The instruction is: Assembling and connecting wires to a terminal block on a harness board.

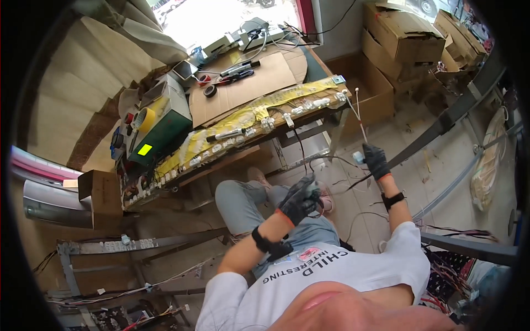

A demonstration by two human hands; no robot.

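Observation:
My left hand (pixel 301 198), in a dark grey work glove, is held in front of my knees with its fingers curled round dark wires (pixel 312 165). Some of the wire loops out below that hand. To the right and a little farther off, my right hand (pixel 376 161), gloved likewise, closes on a thin wire lead (pixel 361 126) with pale and reddish parts, which runs up toward the bench corner. A white connector (pixel 359 158) sits beside its fingers. From the bench edge a dark cable with a white plug (pixel 289 119) hangs down toward my left hand.
The wooden bench (pixel 265 129) carries yellow tape and a row of white connectors along its edge. On it are a cardboard sheet (pixel 243 88), a marker (pixel 226 135), tape rolls and a green box (pixel 160 124). Cartons (pixel 406 41) stand right; metal rails (pixel 441 124) flank me.

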